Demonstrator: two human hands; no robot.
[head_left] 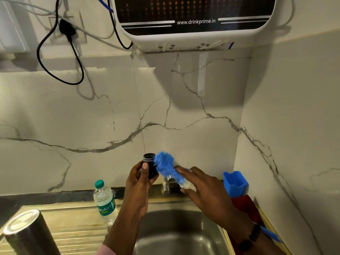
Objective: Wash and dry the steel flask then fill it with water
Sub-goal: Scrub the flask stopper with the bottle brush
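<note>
My left hand [138, 186] holds a small black threaded flask cap [150, 165] upright above the back of the sink. My right hand [204, 190] grips a blue bottle brush [164, 162]; its fluffy bristle head presses against the cap's right side. White foam sits on the brush near my fingers. The brush's blue handle pokes out behind my right wrist. The steel flask [27, 234] stands on the draining board at the lower left, its shiny round end facing up, away from both hands.
A steel sink [176, 236] lies below my hands, with a tap [166, 186] at its back edge. A Bisleri water bottle [104, 201] stands left of the sink. A blue holder [234, 183] and red cloth [244, 207] sit right. A water purifier [195, 24] hangs above.
</note>
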